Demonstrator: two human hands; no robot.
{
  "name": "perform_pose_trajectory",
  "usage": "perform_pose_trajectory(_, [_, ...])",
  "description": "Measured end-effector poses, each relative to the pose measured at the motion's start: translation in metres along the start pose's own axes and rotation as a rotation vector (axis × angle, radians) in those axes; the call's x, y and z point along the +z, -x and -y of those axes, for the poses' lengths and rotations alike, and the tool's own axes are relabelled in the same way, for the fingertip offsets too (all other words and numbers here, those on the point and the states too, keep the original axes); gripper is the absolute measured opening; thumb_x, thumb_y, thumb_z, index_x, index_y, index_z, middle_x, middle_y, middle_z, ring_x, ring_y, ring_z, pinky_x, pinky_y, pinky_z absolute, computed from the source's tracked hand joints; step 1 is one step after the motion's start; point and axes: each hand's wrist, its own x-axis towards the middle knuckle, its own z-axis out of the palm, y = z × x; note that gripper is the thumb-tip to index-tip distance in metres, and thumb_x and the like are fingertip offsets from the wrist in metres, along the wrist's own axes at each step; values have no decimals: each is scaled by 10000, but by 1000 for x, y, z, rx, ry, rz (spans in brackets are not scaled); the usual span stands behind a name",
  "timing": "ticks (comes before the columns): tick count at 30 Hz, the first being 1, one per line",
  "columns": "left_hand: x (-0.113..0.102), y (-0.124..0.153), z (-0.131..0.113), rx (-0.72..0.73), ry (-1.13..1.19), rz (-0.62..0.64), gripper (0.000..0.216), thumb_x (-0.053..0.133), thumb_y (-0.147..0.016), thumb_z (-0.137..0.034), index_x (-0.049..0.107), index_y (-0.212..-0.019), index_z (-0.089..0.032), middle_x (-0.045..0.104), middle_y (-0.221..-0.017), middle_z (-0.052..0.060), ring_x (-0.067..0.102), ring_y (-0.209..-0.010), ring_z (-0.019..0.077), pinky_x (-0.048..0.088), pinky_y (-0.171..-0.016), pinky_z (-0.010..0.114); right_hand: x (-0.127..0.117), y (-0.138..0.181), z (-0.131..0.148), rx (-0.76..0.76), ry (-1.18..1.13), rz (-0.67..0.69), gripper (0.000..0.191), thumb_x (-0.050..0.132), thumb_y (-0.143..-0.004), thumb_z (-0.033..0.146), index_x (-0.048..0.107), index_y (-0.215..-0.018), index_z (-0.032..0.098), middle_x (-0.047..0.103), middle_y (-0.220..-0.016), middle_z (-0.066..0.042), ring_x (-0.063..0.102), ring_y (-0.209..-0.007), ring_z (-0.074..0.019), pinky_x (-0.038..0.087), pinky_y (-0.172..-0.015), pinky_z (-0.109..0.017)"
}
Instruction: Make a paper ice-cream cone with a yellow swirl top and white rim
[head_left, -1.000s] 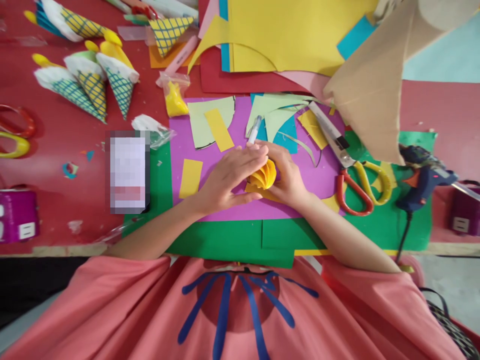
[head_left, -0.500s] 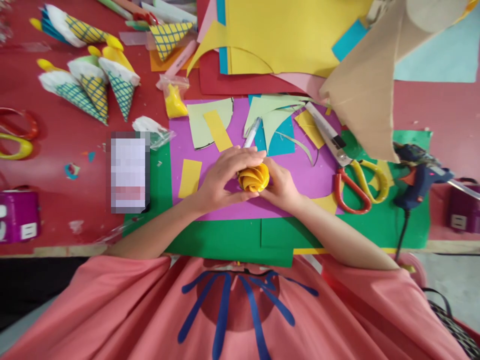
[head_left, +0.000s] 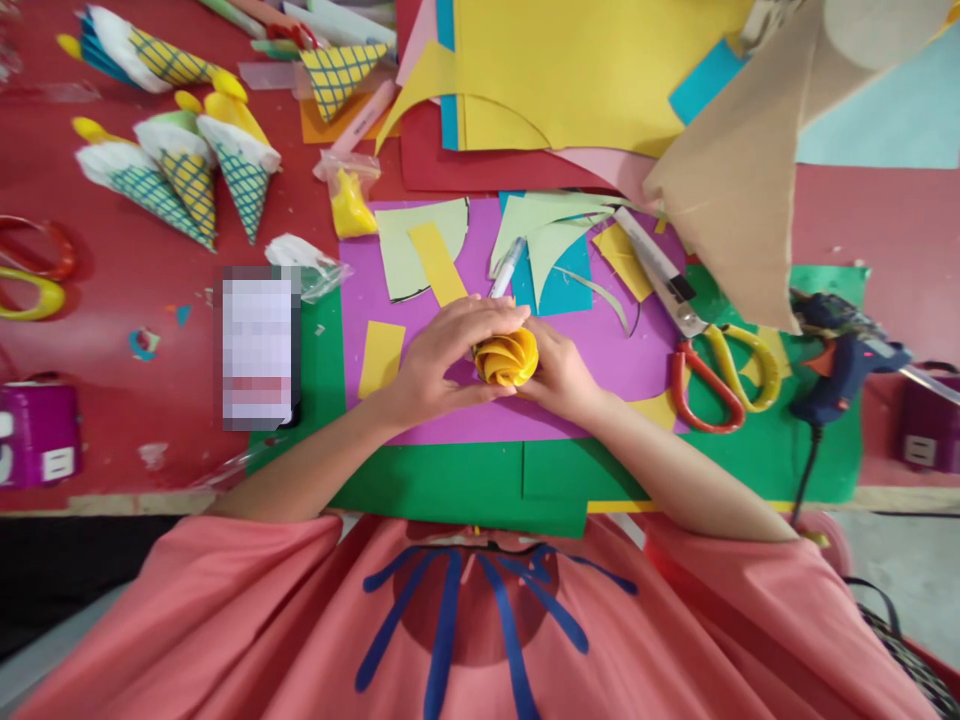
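Left hand and right hand curl around a swirled yellow flower, pinching it between them over a purple sheet. From the flower, a pen lies at twelve o'clock, scissors at three.

Hands, two: one left hand and one right hand. Swirled yellow piece, one. Patterned cones, five, of which four have white rims. Scissors with red-and-yellow handles, two pairs, one cut by the frame. Glue gun, one. Phone, one. White pen, one. Clear bags, two: one with yellow contents, one with white. Purple boxes, two. Rectangular yellow strips, three. Purple sheet, one. Brown sheet, one. Green sheets, at least two. Slender implements at upper left, several, overlapping and not countable exactly.
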Motion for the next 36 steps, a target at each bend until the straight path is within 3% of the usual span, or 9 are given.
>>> perform_pose_trajectory(5, [-1,3,4,-12,59,4,694,734,-842,-465,449,-1464,-348,663,-1360,52,623,-1281,246,474,-1146,462,-3,-1,3,8,-10,-14,367,547,-965,505,550,-1148,186,713,-935,-69,692,-802,-173,573,-686,-280])
perform_pose_trajectory(10, [-1,4,12,-162,324,-73,695,622,-898,-552,360,-1515,-368,565,-1475,59,577,-1344,272,540,-1090,467,-10,0,4,80,41,-94,385,649,-930,373,559,-1259,194,719,-1060,-90,689,-914,-188,575,-771,-307])
perform_pose_trajectory(14, [0,3,19,-149,363,-131,830,733,-797,-588,355,-1507,-378,548,-1489,51,561,-1359,289,515,-1129,478,-15,1,4,157,95,-44,409,637,-937,358,567,-1303,191,720,-1060,-90,689,-906,-187,571,-759,-300])
perform_pose_trajectory(19, [1,5,17,-220,307,-179,567,795,-804,-386,569,-1319,-310,677,-1317,58,647,-1249,251,548,-1082,433,-15,4,5,193,129,45,544,570,-954,507,534,-1385,178,734,-1100,-110,703,-886,-199,578,-750,-310])
perform_pose_trajectory(24, [1,5,8,-289,275,-168,454,773,-828,-372,596,-1239,-299,714,-1248,49,679,-1193,226,579,-1032,416,-15,6,3,169,129,60,560,554,-956,523,538,-1383,161,735,-1050,-113,696,-858,-203,572,-718,-306])
perform_pose_trajectory(29, [1,3,7,-335,217,-127,437,723,-859,-448,572,-1244,-307,699,-1278,52,663,-1225,242,574,-1043,448,-16,6,1,200,113,69,548,542,-963,520,529,-1396,184,719,-1050,-106,681,-848,-202,570,-716,-315])
perform_pose_trajectory(31, [2,2,9,-337,216,-107,505,671,-866,-552,536,-1295,-322,672,-1323,61,638,-1266,265,568,-1051,474,-16,6,1,213,106,58,539,566,-956,503,526,-1398,197,710,-1047,-99,673,-850,-201,570,-720,-317])
perform_pose_trajectory(34, [6,1,13,-330,234,-123,667,448,-876,-754,416,-1413,-360,597,-1431,78,594,-1324,296,555,-1067,510,-16,5,4,218,121,29,469,605,-949,409,547,-1374,220,689,-1077,-95,670,-925,-213,576,-778,-331])
perform_pose_trajectory(36, [7,1,14,-342,240,-147,693,364,-878,-785,377,-1436,-373,568,-1466,74,589,-1331,289,556,-1072,497,-16,4,5,208,144,21,408,597,-947,323,573,-1344,232,676,-1076,-89,670,-956,-212,576,-789,-325])
